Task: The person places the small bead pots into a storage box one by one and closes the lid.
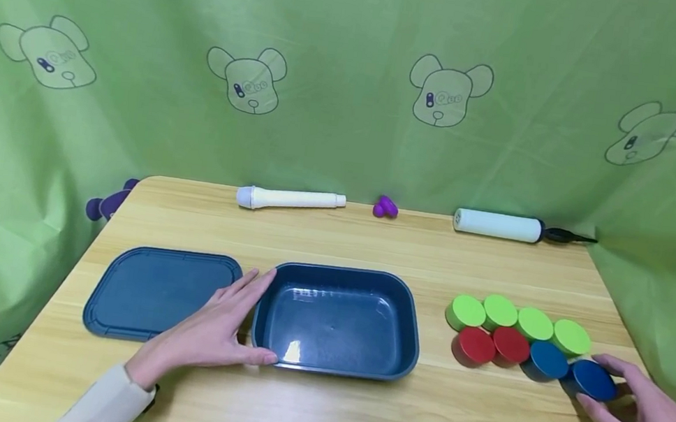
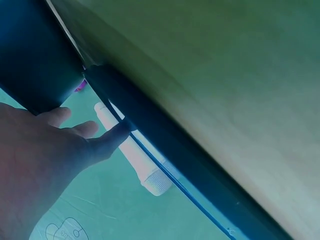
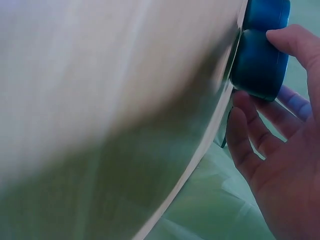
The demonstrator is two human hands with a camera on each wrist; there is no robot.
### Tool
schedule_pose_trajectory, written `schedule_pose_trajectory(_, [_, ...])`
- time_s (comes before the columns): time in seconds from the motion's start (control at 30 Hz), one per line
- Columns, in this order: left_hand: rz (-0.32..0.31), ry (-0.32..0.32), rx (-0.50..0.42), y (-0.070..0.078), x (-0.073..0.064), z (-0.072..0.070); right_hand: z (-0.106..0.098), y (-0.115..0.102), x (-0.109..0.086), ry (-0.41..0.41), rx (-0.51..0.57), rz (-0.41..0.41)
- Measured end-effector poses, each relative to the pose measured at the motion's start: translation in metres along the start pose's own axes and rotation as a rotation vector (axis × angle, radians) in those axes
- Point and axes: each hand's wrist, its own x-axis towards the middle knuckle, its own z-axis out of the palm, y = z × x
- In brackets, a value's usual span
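My left hand (image 1: 216, 326) spans the left end of an open dark blue plastic box (image 1: 334, 319), its fingers straight at the back corner and its thumb by the front one. To its left lies a flat blue lid (image 1: 159, 295). At the far right my right hand (image 1: 645, 414) pinches a short dark blue cylinder (image 1: 592, 381) between thumb and fingers; the right wrist view shows the thumb on the cylinder (image 3: 260, 65). Beside it stand another blue cylinder (image 1: 546, 361), two red cylinders (image 1: 474, 347) and several light green cylinders (image 1: 534, 324) in a row behind.
Along the table's back edge lie a white microphone (image 1: 291, 200), a small purple object (image 1: 385, 207) and a pale tube with a black nozzle (image 1: 501, 225). A green curtain (image 1: 347, 135) hangs behind the wooden table (image 1: 338, 415).
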Motion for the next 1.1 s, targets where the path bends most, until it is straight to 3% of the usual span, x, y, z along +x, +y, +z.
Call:
schedule_pose_trajectory(0.2, [-0.006,-0.009,-0.012,0.001,-0.001,0.000,-0.004,-0.003,-0.002,0.020,-0.010,0.058])
schedule_pose_trajectory(0.7, [-0.017,-0.004,0.028,0.000,0.001,-0.001,-0.009,-0.023,0.002,0.254,0.102,0.063])
schedule_pose_trajectory(0.87, [-0.023,-0.005,0.025,0.001,0.002,-0.002,-0.010,-0.028,0.007,0.290,0.160,0.052])
schedule_pose_trajectory(1.1, [-0.031,-0.010,0.008,0.002,0.000,-0.001,-0.014,-0.038,0.011,0.271,0.203,0.084])
